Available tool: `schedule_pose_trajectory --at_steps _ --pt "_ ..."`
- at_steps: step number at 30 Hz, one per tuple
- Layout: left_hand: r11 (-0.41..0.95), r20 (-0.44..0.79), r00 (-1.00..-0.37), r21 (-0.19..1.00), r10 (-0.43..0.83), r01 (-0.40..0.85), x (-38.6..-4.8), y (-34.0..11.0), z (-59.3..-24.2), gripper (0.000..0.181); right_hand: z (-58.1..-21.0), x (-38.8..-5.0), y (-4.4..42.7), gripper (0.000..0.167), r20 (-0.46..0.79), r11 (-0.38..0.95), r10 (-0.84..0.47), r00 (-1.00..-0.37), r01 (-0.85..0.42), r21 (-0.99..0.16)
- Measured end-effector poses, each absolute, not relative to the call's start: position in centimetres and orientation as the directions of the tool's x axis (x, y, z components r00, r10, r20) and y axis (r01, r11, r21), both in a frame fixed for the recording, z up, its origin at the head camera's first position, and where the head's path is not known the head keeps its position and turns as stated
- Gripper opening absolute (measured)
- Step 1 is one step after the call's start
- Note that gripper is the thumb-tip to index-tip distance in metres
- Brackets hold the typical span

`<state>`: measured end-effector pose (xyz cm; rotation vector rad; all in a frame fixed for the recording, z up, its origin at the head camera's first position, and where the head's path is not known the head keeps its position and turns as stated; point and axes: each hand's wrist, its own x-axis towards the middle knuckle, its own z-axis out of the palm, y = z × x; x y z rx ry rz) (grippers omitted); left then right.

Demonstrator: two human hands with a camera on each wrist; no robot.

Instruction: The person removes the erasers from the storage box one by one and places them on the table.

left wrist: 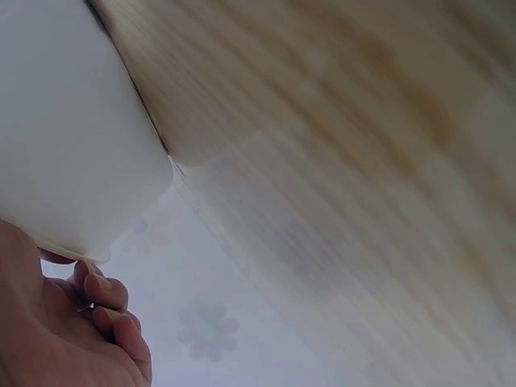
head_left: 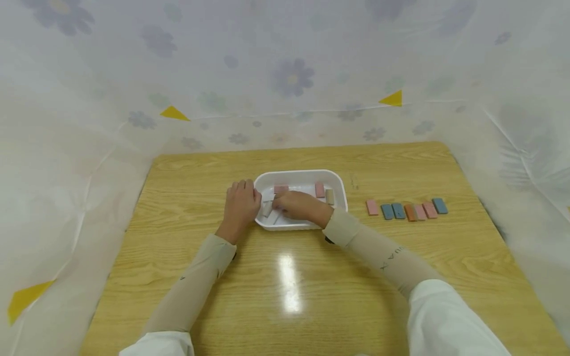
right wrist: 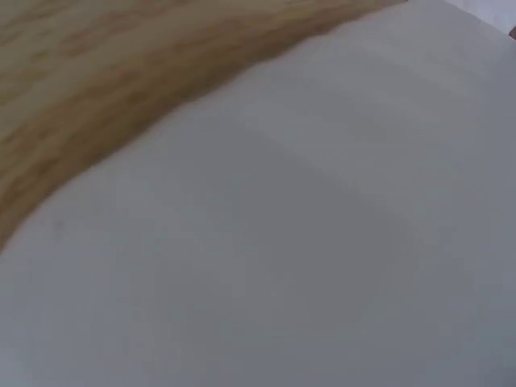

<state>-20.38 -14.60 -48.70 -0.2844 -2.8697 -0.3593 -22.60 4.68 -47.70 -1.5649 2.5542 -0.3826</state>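
Note:
A white plastic tray (head_left: 301, 228) stands on the table with several small flat rectangular blocks inside. My left hand (head_left: 242, 200) grips its left rim; in the left wrist view the fingers (left wrist: 105, 292) curl at that rim. My right hand (head_left: 299, 204) reaches down into the tray's left half, fingers bent among the blocks. Whether it pinches one is hidden. Near it lie a pink block (head_left: 281, 189) and a pale block (head_left: 267, 208). At the tray's right end are another pink block (head_left: 319, 190) and a tan block (head_left: 329, 197). The tray's white wall (right wrist: 282, 226) fills most of the right wrist view.
Right of the tray, a row of blocks lies on the wooden table (head_left: 213, 306): a pink one (head_left: 372, 207), blue ones (head_left: 388, 211), an orange one (head_left: 410, 212) and more. Small clear bits (head_left: 354, 181) lie behind. Flower-patterned sheeting (head_left: 285, 118) surrounds the table.

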Motion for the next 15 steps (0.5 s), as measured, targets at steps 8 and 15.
schedule_pose_trajectory --at_steps 8,15 --pt "0.949 0.255 -0.953 0.222 0.165 0.224 -20.52 -14.67 -48.63 0.021 -48.10 -22.90 4.46 0.022 0.021 0.454 -0.877 -0.479 -0.844 -0.286" --pt "0.951 0.252 -0.955 0.224 0.155 0.214 -20.62 -14.70 -49.15 0.021 -47.42 -22.66 4.34 0.016 -0.110 0.555 -0.829 -0.548 -0.783 -0.281"
